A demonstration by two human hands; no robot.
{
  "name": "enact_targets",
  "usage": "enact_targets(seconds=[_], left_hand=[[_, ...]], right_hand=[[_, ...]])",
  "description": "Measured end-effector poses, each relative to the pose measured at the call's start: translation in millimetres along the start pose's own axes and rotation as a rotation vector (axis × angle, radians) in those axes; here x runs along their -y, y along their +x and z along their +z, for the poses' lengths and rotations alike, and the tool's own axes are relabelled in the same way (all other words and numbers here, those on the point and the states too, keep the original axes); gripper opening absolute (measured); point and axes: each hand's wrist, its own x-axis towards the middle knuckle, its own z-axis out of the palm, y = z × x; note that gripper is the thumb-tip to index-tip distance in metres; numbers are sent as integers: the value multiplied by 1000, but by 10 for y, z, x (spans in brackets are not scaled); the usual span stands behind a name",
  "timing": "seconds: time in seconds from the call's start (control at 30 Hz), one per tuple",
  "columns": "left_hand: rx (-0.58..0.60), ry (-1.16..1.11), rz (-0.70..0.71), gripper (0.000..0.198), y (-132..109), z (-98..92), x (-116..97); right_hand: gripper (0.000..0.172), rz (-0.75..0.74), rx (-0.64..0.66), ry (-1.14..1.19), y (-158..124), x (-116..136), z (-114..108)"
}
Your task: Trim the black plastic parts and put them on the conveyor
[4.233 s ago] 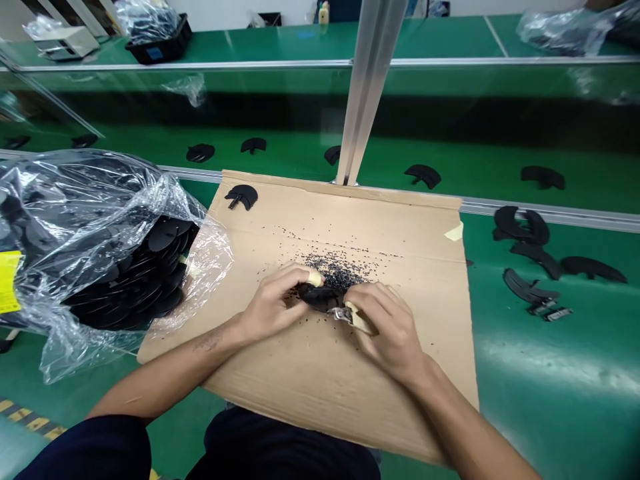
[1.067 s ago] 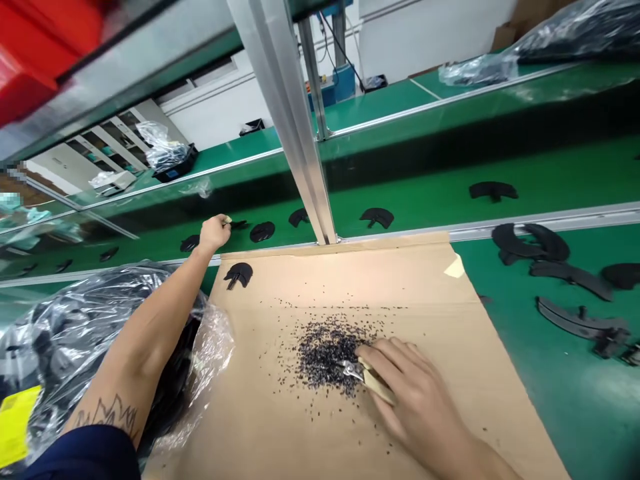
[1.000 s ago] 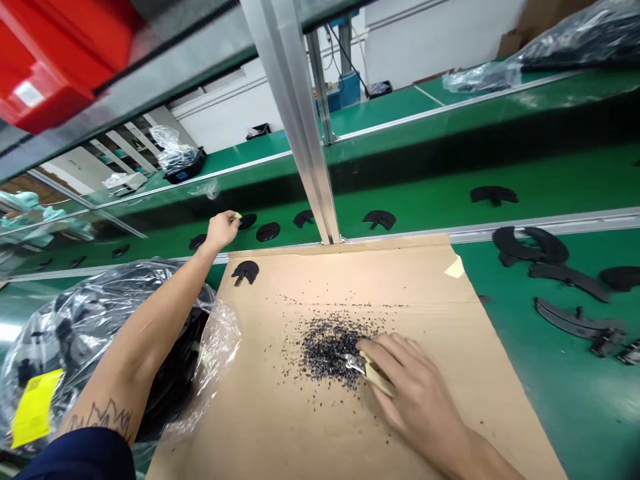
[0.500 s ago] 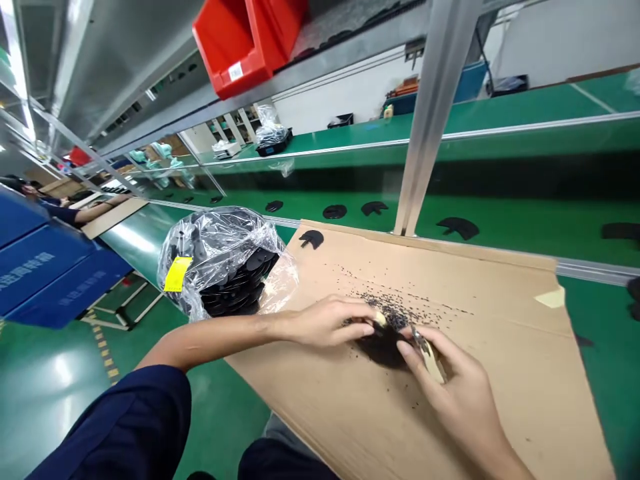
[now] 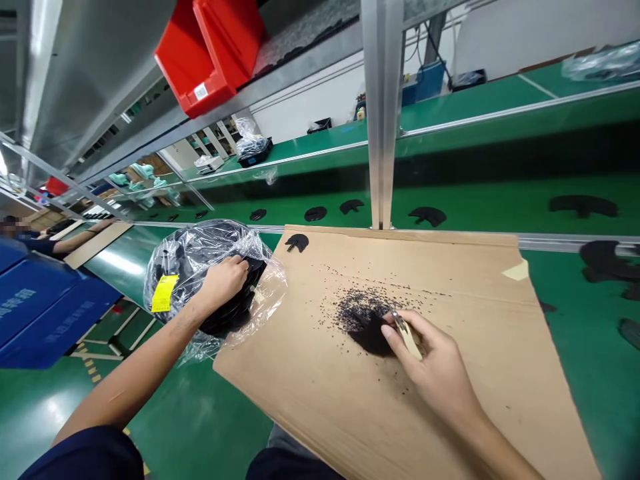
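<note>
Left hand (image 5: 225, 280) sat in the plastic bag (image 5: 200, 243) mouth, fingers curled over the stacked black parts (image 5: 233, 315); grip not discernible. Right hand (image 5: 435, 363) was closed round the nippers (image 5: 404, 331), touching a loose black part (image 5: 369, 337) on the cardboard (image 5: 450, 280). Judged: fetch step; next called for pinching a single part off the stack.

I count two red bins (image 5: 200, 73), one clear bag (image 5: 200, 247), one cardboard sheet (image 5: 450, 280) and one small cutter (image 5: 400, 327). Two black parts (image 5: 297, 242) lie on the sheet, with at least five more on the belt (image 5: 475, 193).

Factory: conveyor belt (image 5: 480, 193), parts bins (image 5: 210, 47)
</note>
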Motion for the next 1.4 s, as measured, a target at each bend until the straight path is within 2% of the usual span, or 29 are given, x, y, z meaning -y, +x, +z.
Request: enact_targets(seconds=[0.2,0.3,0.5,0.67,0.73,0.83,0.9,0.93,1.0,1.07,1.13,1.23,1.3,1.4], left_hand=[[21,25,-42,31,68,72,-29],[17,33,-42,33,25,18,27],[-93,46,-67,35,-64,-118,100],[36,5,20,30,-64,-54,3],[-45,-50,51,30,-93,-52,-6],[-371,-221,43,34,-184,-126,-64],[-522,-485,76,32,-272,-200,-214],[-544,-665,123,30,-317,-235,-335],[-484,-1051,283,29,-393,-286,-654],[-384,-1318,462,29,-431,-308,-1025],[-291,-1425,614,25,-429,-304,-1373],[-354,-1443,718,21,-396,-254,-1736],[-429,-1435,729,21,-386,-201,-1860],[-456,-1410,732,23,-399,-121,-1927]], right_hand=[[23,34,0,24,-5,25,5],[20,42,-9,54,-9,46,3],[18,119,-6,172,-7,107,-5],[16,132,-22,181,-8,123,1],[16,141,-27,191,-6,116,3],[16,173,-19,215,0,109,3],[15,197,-6,222,4,114,-1],[15,207,2,223,6,121,-3],[16,226,15,224,9,141,-9],[19,248,27,230,9,166,-14],[23,283,52,260,7,191,-20],[28,325,86,280,2,211,-33],[30,328,85,253,2,212,-43],[30,331,84,226,5,205,-55]])
